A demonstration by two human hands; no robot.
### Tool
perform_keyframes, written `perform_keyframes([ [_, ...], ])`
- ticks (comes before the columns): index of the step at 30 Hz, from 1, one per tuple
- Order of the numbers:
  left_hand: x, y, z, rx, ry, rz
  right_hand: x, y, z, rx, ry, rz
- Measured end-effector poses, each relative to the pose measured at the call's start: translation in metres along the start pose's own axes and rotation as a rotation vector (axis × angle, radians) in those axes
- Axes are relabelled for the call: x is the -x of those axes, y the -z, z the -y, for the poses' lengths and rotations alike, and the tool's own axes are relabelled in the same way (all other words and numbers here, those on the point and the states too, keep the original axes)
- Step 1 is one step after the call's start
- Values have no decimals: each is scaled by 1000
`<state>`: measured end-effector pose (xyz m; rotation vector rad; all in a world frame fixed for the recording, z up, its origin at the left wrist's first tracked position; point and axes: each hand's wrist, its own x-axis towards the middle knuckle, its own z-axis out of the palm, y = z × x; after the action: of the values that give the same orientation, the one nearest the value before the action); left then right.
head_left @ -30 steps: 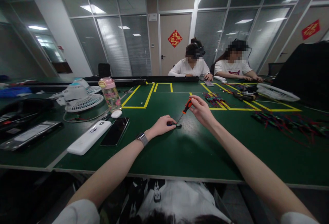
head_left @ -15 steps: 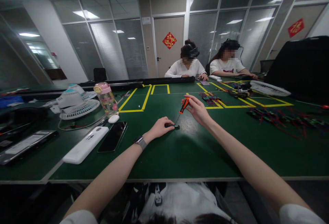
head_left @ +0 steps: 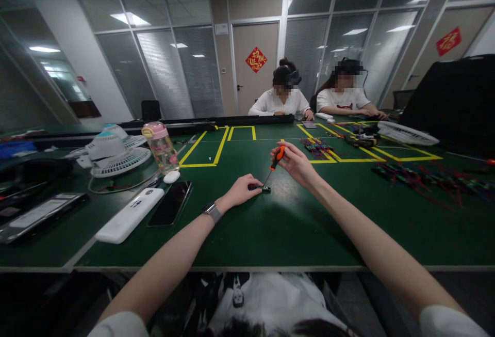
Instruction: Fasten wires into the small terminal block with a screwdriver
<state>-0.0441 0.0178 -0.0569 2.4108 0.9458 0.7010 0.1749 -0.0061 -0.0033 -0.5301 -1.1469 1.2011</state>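
My left hand (head_left: 244,190) rests on the green table (head_left: 232,239), its thumb and fingers closed on a small dark circuit board (head_left: 265,189) whose right end sticks out. My right hand (head_left: 296,163), raised above and to the right, grips the orange-and-black handle of a screwdriver (head_left: 277,158). The thin shaft slants down and left, with its tip at the board. Whether the tip sits in a screw is too small to tell.
Left of my hands are a black phone (head_left: 170,204), a white power bank (head_left: 130,215), a pink-lidded bottle (head_left: 161,147) and a white fan (head_left: 120,159). On the right lie bundles of wired boards (head_left: 421,178) and yellow tape outlines (head_left: 356,160). Two people (head_left: 281,100) sit across the table.
Both hands hold almost the same places. The screwdriver handle looks slightly turned in my right fingers, and the view has shifted a little.
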Motion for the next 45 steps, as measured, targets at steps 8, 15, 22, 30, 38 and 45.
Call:
perform_keyframes([
  [8,-1,-1,-1,11,10,-13,-3,6,1,5,-32,-24],
  [15,-1,2,-4,13,29,4,-4,6,0,-39,-25,-7],
  [22,0,2,-5,-5,20,-2,-2,4,2,59,-6,-60],
  [30,0,1,-4,2,18,-4,0,3,3,29,-4,-14],
  [38,-1,0,-4,-15,16,-15,-1,3,2,23,-3,-71],
  [45,-1,1,-4,-5,27,-1,-2,4,1,84,12,-39],
])
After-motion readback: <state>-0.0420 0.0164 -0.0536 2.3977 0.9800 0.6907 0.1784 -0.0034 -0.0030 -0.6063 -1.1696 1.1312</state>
